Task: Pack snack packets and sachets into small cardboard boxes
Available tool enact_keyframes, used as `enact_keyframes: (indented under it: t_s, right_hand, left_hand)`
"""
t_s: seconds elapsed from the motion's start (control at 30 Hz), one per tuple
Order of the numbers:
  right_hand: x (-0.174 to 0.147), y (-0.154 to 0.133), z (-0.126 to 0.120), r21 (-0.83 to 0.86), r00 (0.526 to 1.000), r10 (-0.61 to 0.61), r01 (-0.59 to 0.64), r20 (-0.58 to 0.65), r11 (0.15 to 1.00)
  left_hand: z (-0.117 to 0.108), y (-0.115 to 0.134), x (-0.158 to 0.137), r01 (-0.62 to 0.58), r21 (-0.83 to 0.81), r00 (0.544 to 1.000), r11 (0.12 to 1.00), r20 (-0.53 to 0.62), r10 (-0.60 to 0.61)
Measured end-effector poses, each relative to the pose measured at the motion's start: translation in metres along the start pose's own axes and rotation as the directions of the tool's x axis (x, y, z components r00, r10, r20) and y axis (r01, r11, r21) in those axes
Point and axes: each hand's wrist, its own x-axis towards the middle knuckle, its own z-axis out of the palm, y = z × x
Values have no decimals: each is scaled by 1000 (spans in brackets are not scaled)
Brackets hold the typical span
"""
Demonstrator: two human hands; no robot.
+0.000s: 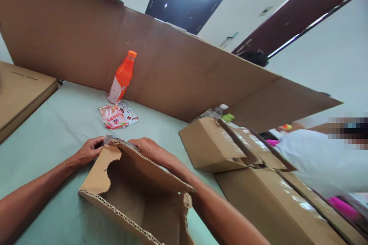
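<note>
An open-topped cardboard box (129,195) with ragged cut edges stands in front of me on the table. Behind its far wall, my left hand (90,151) pinches one end of a grey flat object (110,139); the box hides most of it, so its kind is unclear. My right hand (148,147) reaches round the box's right side, its fingers closed at the other end of the grey flat object and partly hidden. Just beyond my hands lie a pink packet (114,117) and a white printed packet (130,114). An orange drink bottle (123,76) stands upright behind them.
A tall cardboard partition (172,65) runs along the back of the table (51,134). Cardboard boxes (212,145) stand on the right, with a clear bottle (215,111) behind them. A flat carton (23,92) lies at left. A person in a white top (319,160) is at right.
</note>
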Motion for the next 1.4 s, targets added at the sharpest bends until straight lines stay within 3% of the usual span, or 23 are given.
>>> enact_keyframes:
  t_s: [0.1,0.2,0.27,0.37,0.43,0.47,0.5,0.53,0.6,0.67,0.73,0.83,0.9,1.0,1.1,1.3,1.4]
  right_hand:
    - [-15,8,5,118,989,70,-54,-132,992]
    - [-51,32,-2,260,928,203,-122,-313,958]
    - [-84,43,-12,432,827,313,-95,-467,897]
    - [-131,38,-31,623,573,445,152,-688,767]
    - [-153,19,-41,598,440,446,313,-779,738]
    - [-159,6,-43,572,416,422,363,-806,736]
    - [-163,-6,-44,554,426,388,398,-817,731]
    - [-164,-18,-43,551,470,346,418,-812,722]
    - [-162,-38,-39,578,626,241,414,-741,703]
    - [-156,-51,-34,593,773,124,362,-622,719]
    - [-152,-55,-33,512,842,53,275,-537,814]
    - [-152,-54,-36,235,864,8,128,-503,964]
    - [-153,-55,-41,74,904,-20,57,-427,996]
    - [-150,-67,-48,-122,975,-12,-15,-221,992]
    - [-136,-84,-47,-282,998,28,-42,-54,959]
    - [-94,-90,-17,-314,978,-14,81,207,946]
    - [-79,-86,-1,-258,948,-78,162,307,952]
  left_hand:
    - [-8,14,0,-38,47,996,998,-79,42]
    - [-20,42,1,-82,103,973,991,-207,102]
    - [-25,72,-3,-113,138,951,984,-271,147]
    - [-26,129,-23,-164,190,941,968,-263,212]
    - [-20,166,-45,-259,329,946,908,-104,308]
    - [-16,182,-56,-334,399,936,854,37,349]
    - [-10,194,-67,-393,463,919,795,176,352]
    - [-4,204,-75,-436,522,898,733,306,317]
    - [10,215,-85,-468,630,866,620,468,178]
    - [23,217,-88,-499,717,842,486,535,75]
    - [33,215,-90,-539,772,832,335,550,71]
    - [40,209,-99,-529,843,847,100,518,115]
    - [42,205,-107,-509,861,853,13,502,142]
    - [45,198,-118,-487,873,858,1,478,185]
    - [47,193,-123,-471,882,855,-8,458,243]
    - [51,191,-128,-471,875,839,-114,484,251]
    - [57,200,-126,-505,858,824,-93,512,243]
